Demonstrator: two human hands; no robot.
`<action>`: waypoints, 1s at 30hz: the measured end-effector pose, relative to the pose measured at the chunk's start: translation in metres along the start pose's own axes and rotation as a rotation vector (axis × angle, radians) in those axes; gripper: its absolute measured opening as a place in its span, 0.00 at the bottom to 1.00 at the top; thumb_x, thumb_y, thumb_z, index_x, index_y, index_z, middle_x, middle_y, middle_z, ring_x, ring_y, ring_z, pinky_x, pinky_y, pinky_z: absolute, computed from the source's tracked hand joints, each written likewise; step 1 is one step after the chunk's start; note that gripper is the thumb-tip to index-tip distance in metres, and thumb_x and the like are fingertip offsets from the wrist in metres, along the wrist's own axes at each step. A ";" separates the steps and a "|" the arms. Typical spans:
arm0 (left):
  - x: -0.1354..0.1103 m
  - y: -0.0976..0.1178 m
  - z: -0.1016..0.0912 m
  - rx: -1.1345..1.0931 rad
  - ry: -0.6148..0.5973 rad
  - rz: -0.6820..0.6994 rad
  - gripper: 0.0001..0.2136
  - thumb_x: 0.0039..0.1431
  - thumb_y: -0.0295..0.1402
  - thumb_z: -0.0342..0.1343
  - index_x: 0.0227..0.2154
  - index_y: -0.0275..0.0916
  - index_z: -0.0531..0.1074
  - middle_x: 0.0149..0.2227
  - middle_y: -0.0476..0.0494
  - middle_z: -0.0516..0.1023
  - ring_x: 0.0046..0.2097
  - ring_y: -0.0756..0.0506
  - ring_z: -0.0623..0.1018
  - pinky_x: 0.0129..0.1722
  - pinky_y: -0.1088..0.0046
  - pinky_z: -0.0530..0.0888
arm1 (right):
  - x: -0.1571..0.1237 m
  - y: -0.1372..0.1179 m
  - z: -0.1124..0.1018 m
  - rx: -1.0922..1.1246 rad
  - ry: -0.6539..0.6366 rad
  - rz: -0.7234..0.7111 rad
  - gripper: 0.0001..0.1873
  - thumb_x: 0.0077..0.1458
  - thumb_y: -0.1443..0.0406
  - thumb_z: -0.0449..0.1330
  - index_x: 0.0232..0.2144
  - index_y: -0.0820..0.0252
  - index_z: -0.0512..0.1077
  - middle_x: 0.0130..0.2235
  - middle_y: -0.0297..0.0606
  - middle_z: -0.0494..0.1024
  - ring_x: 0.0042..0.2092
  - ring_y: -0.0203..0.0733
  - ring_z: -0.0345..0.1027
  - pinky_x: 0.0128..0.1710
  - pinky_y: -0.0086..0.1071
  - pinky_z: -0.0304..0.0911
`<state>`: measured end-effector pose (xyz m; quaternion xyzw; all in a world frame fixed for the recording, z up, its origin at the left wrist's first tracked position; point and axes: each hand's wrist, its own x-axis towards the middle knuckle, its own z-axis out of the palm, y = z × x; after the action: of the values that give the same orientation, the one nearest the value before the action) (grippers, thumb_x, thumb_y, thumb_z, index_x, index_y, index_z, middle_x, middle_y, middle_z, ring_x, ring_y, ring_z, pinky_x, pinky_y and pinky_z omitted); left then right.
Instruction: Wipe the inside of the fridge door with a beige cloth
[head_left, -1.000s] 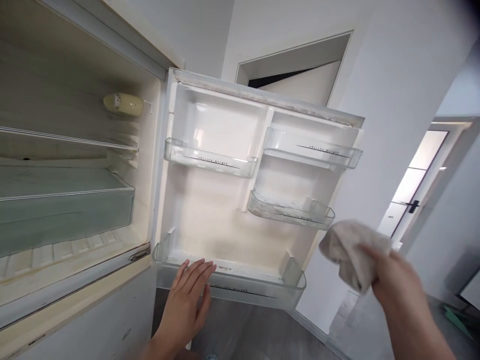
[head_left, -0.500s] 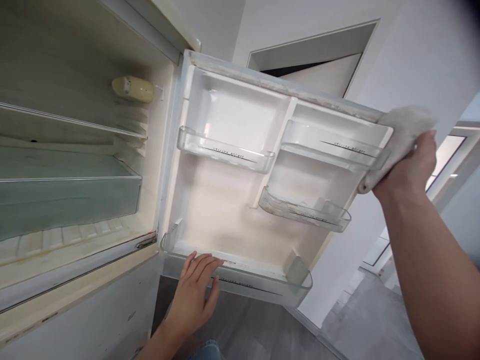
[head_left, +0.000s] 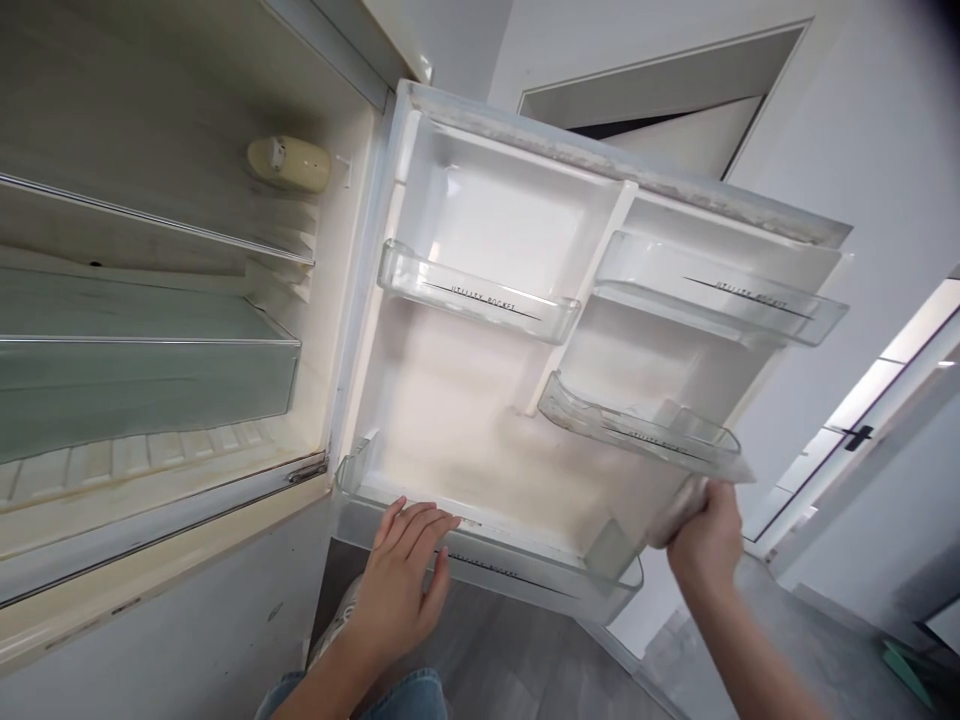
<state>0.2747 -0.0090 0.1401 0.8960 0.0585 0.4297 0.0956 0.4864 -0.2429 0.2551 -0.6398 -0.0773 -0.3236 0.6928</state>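
My left hand lies open, fingers spread, on the bottom bin of the fridge door, lower middle. My right hand grips a cloth at lower right; snagging the small bin could unseat it.

The cloth is motion-blurred and mostly hidden in the right hand. Both forearms run off the bottom edge. The left hand covers part of the lowest door bin; the left edge cuts off the crisper drawer.
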 end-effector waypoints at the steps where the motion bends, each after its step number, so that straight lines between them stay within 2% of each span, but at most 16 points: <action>1: 0.000 0.000 0.000 -0.009 -0.005 -0.009 0.25 0.56 0.27 0.46 0.57 0.49 0.56 0.47 0.52 0.80 0.53 0.46 0.75 0.58 0.48 0.71 | -0.008 0.005 -0.003 -0.104 -0.014 -0.034 0.11 0.50 0.58 0.51 0.21 0.56 0.61 0.26 0.31 0.60 0.36 0.43 0.57 0.43 0.40 0.55; 3: 0.000 0.000 0.000 -0.026 -0.015 -0.027 0.24 0.57 0.28 0.46 0.57 0.50 0.56 0.47 0.52 0.80 0.53 0.46 0.75 0.59 0.48 0.71 | -0.013 0.007 -0.005 -0.221 -0.026 -0.102 0.10 0.50 0.58 0.49 0.22 0.56 0.62 0.27 0.33 0.62 0.37 0.45 0.57 0.44 0.43 0.53; 5: 0.000 0.000 -0.001 -0.028 -0.028 -0.032 0.24 0.57 0.28 0.46 0.57 0.50 0.55 0.48 0.52 0.80 0.53 0.46 0.75 0.59 0.47 0.71 | -0.003 -0.004 -0.001 -0.191 -0.020 -0.135 0.10 0.49 0.58 0.50 0.22 0.56 0.62 0.27 0.34 0.62 0.38 0.46 0.58 0.46 0.45 0.54; 8: 0.001 0.000 -0.001 -0.006 -0.044 -0.011 0.24 0.58 0.28 0.45 0.58 0.49 0.54 0.49 0.50 0.79 0.54 0.47 0.75 0.59 0.47 0.72 | 0.036 -0.040 0.012 0.104 -0.028 -0.090 0.09 0.48 0.59 0.49 0.21 0.55 0.62 0.27 0.36 0.65 0.40 0.49 0.62 0.47 0.47 0.58; 9: 0.001 0.000 -0.001 0.004 -0.045 -0.005 0.24 0.58 0.28 0.45 0.58 0.49 0.54 0.49 0.50 0.79 0.54 0.47 0.75 0.59 0.46 0.72 | 0.052 -0.054 0.018 0.187 -0.055 -0.089 0.10 0.49 0.59 0.46 0.23 0.54 0.64 0.29 0.38 0.67 0.41 0.49 0.64 0.46 0.47 0.60; 10: 0.001 0.001 0.000 0.013 -0.038 -0.004 0.24 0.58 0.28 0.45 0.58 0.48 0.54 0.48 0.50 0.79 0.54 0.47 0.75 0.58 0.46 0.72 | 0.067 -0.070 0.023 0.358 -0.099 -0.122 0.11 0.49 0.60 0.46 0.25 0.56 0.67 0.31 0.40 0.69 0.43 0.51 0.66 0.47 0.48 0.60; 11: 0.001 0.001 0.000 0.021 -0.026 -0.005 0.24 0.58 0.28 0.45 0.58 0.48 0.54 0.48 0.50 0.80 0.53 0.47 0.75 0.58 0.46 0.72 | 0.081 -0.085 0.028 0.418 -0.176 -0.178 0.12 0.50 0.63 0.46 0.27 0.57 0.69 0.33 0.41 0.70 0.45 0.51 0.67 0.48 0.48 0.61; 14: 0.001 0.002 0.001 0.029 0.010 -0.015 0.24 0.57 0.27 0.46 0.57 0.48 0.55 0.46 0.51 0.80 0.52 0.47 0.75 0.57 0.46 0.72 | 0.113 -0.123 0.039 0.453 -0.332 -0.315 0.18 0.53 0.64 0.44 0.34 0.52 0.74 0.37 0.41 0.74 0.46 0.52 0.67 0.46 0.50 0.63; 17: 0.000 0.002 0.001 0.030 0.001 -0.010 0.24 0.57 0.27 0.47 0.57 0.48 0.56 0.46 0.51 0.80 0.52 0.47 0.75 0.58 0.48 0.71 | 0.127 -0.137 0.044 0.494 -0.359 -0.400 0.18 0.55 0.62 0.44 0.35 0.49 0.75 0.40 0.42 0.76 0.48 0.55 0.66 0.47 0.51 0.64; 19: 0.000 0.002 0.000 0.030 -0.005 -0.006 0.24 0.57 0.27 0.47 0.56 0.47 0.56 0.47 0.50 0.80 0.52 0.47 0.75 0.58 0.49 0.70 | 0.125 -0.131 0.044 0.522 -0.351 -0.425 0.19 0.56 0.62 0.43 0.33 0.48 0.74 0.42 0.39 0.76 0.50 0.52 0.66 0.51 0.48 0.63; 21: 0.000 0.002 0.000 0.027 -0.011 -0.010 0.24 0.57 0.27 0.47 0.57 0.47 0.56 0.47 0.50 0.80 0.52 0.47 0.75 0.59 0.49 0.70 | 0.115 -0.116 0.041 0.537 -0.345 -0.382 0.19 0.57 0.63 0.42 0.32 0.48 0.73 0.42 0.35 0.77 0.52 0.49 0.66 0.56 0.45 0.60; 23: 0.000 0.001 0.001 0.021 -0.017 -0.017 0.24 0.57 0.27 0.46 0.57 0.48 0.55 0.48 0.50 0.79 0.53 0.47 0.74 0.59 0.49 0.69 | 0.099 -0.095 0.036 0.556 -0.308 -0.271 0.16 0.57 0.62 0.45 0.30 0.49 0.73 0.41 0.35 0.77 0.53 0.47 0.66 0.60 0.42 0.56; 27: -0.001 0.001 0.002 0.004 -0.014 -0.032 0.24 0.57 0.28 0.47 0.57 0.50 0.55 0.47 0.53 0.79 0.53 0.47 0.74 0.60 0.49 0.68 | 0.054 -0.039 0.022 0.554 -0.087 0.015 0.07 0.51 0.58 0.56 0.26 0.52 0.70 0.36 0.34 0.76 0.54 0.47 0.65 0.63 0.41 0.54; 28: -0.002 0.001 0.002 0.003 -0.010 -0.035 0.24 0.57 0.28 0.47 0.57 0.50 0.55 0.47 0.53 0.79 0.53 0.47 0.74 0.60 0.49 0.68 | 0.043 -0.022 0.017 0.549 -0.016 0.083 0.07 0.49 0.58 0.57 0.25 0.53 0.69 0.34 0.32 0.75 0.53 0.47 0.65 0.63 0.42 0.54; 30: -0.002 0.002 0.002 0.003 -0.012 -0.039 0.24 0.57 0.28 0.47 0.57 0.50 0.56 0.47 0.53 0.79 0.53 0.47 0.74 0.60 0.49 0.68 | 0.020 0.011 0.006 0.482 0.029 0.207 0.08 0.47 0.57 0.58 0.28 0.53 0.70 0.35 0.30 0.75 0.52 0.43 0.65 0.59 0.37 0.59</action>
<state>0.2746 -0.0114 0.1376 0.8973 0.0762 0.4224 0.1028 0.5098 -0.2449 0.2573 -0.4558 -0.0765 -0.2325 0.8558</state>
